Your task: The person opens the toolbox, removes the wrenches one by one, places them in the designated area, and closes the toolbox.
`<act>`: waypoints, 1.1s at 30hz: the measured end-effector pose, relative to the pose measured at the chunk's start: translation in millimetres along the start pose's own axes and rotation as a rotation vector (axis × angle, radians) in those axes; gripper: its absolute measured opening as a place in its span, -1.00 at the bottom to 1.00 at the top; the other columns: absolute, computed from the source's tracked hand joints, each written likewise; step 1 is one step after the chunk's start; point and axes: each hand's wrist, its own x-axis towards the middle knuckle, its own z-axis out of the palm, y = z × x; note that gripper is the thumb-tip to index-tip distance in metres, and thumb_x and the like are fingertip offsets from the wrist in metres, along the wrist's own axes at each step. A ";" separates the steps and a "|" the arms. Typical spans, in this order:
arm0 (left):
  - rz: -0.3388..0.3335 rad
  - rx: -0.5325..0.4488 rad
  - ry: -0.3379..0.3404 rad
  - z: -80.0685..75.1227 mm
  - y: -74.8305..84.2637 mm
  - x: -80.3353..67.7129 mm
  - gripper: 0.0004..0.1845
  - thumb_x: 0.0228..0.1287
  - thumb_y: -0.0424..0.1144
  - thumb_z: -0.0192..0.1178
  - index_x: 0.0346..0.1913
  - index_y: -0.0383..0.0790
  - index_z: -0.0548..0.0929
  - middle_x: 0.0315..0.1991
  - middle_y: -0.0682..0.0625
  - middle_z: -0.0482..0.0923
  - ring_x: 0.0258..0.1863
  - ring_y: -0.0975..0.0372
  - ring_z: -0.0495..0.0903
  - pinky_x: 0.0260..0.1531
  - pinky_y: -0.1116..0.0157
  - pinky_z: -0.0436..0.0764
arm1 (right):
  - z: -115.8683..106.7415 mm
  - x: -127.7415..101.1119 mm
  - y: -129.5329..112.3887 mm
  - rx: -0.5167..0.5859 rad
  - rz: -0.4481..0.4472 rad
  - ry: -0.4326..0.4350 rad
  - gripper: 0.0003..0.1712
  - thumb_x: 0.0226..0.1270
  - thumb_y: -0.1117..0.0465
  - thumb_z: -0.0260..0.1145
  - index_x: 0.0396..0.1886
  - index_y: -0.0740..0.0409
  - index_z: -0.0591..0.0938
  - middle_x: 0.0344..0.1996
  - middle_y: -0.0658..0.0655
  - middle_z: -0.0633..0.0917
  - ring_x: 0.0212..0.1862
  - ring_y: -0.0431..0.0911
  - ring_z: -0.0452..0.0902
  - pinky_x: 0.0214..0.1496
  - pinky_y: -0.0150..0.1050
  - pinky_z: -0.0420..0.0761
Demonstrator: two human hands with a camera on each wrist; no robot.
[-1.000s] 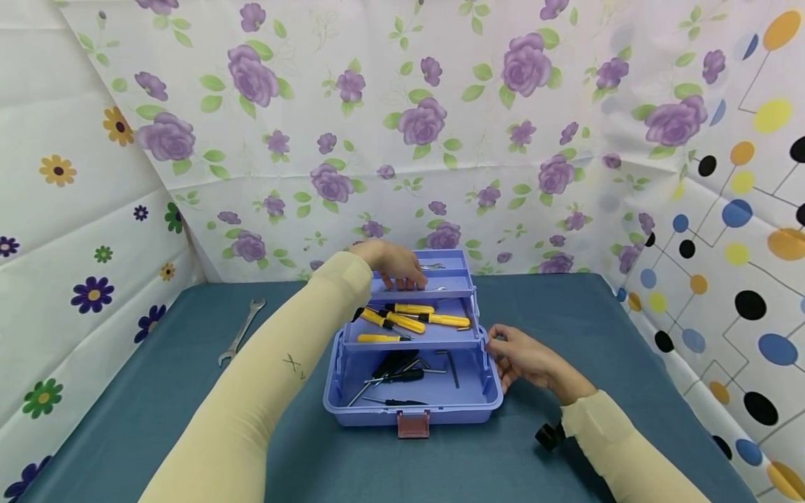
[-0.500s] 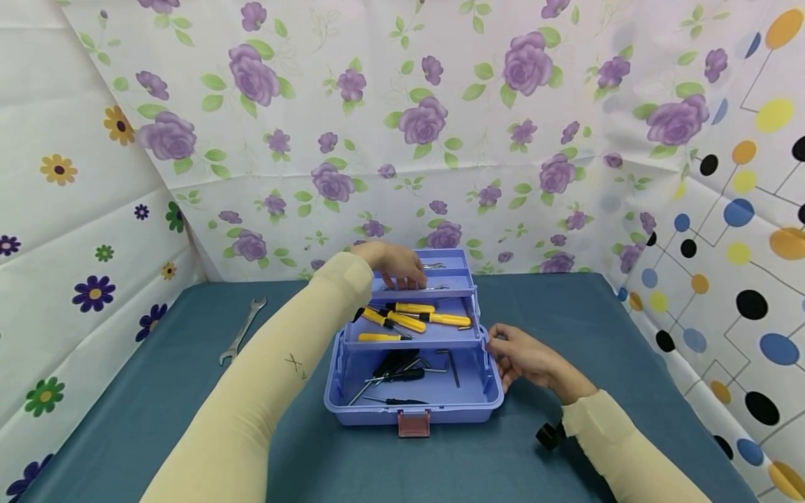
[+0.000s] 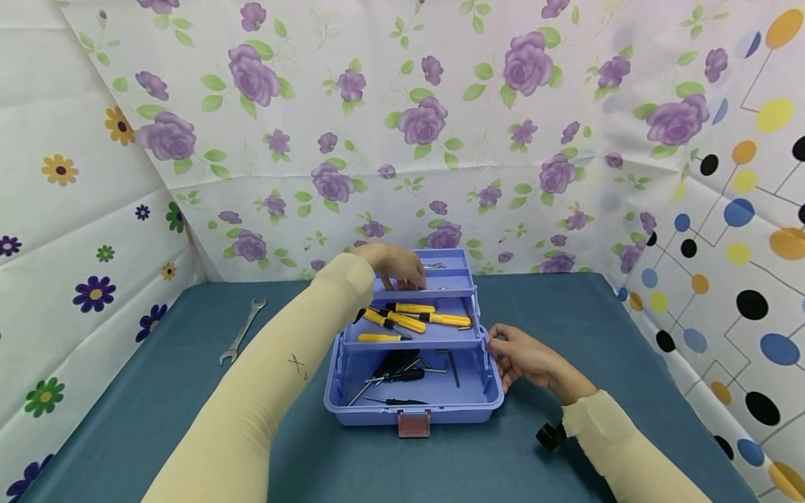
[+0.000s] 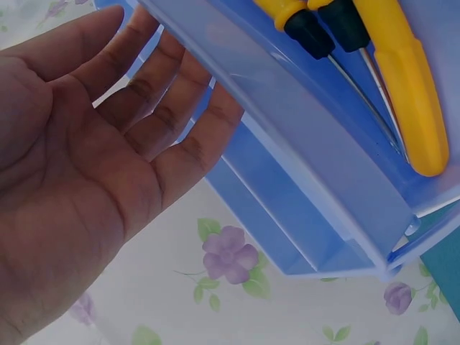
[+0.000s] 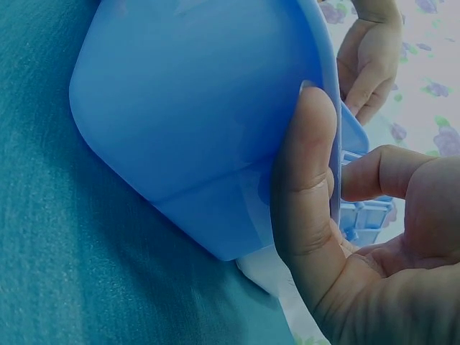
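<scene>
At the left of the head view a bare steel wrench (image 3: 242, 331) lies flat on the teal cloth table (image 3: 157, 391), not yet boxed. At centre the glossy lilac plastic toolbox (image 3: 415, 409) stands open, tiers fanned out, yellow-handled screwdrivers (image 3: 415, 320) stowed. The left hand (image 3: 397, 265) rests straight-fingered on the top tray (image 3: 449, 279), grip loose. At right, the right hand (image 3: 528, 360) grips the box's edge.

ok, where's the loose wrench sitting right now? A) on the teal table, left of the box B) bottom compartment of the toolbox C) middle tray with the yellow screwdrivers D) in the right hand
A: the wrench lies alone on the teal table, well to the left of the toolbox, and neither hand touches it.
</scene>
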 end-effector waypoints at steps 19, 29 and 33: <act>0.047 -0.029 0.025 0.5 -2.7 -5.0 -0.84 0.63 -0.27 0.10 0.07 -0.24 0.61 -0.09 -0.03 0.53 -0.04 0.13 0.50 0.18 0.07 0.60 | 0.9 -0.8 -1.6 -0.014 0.006 0.000 -0.72 0.63 0.16 0.08 0.04 0.27 0.28 -0.48 0.19 0.59 -0.58 -0.08 0.58 -0.51 -0.15 0.73; 0.063 0.008 0.058 -1.5 -5.4 -2.8 -0.85 0.66 -0.27 0.04 -0.01 -0.25 0.59 -0.22 -0.03 0.45 -0.20 0.17 0.40 -0.01 0.12 0.59 | 0.4 -0.3 -0.5 -0.014 0.003 0.002 -0.72 0.64 0.15 0.08 0.04 0.27 0.28 -0.49 0.19 0.58 -0.58 -0.08 0.58 -0.51 -0.14 0.73; 0.072 0.028 0.084 -2.3 -7.6 -1.6 -0.83 0.67 -0.26 0.03 0.02 -0.26 0.60 -0.29 0.01 0.43 -0.30 0.22 0.37 -0.17 0.21 0.56 | 0.6 -0.4 -0.8 -0.016 0.005 0.006 -0.72 0.63 0.15 0.08 0.04 0.26 0.28 -0.49 0.19 0.59 -0.59 -0.08 0.58 -0.51 -0.15 0.73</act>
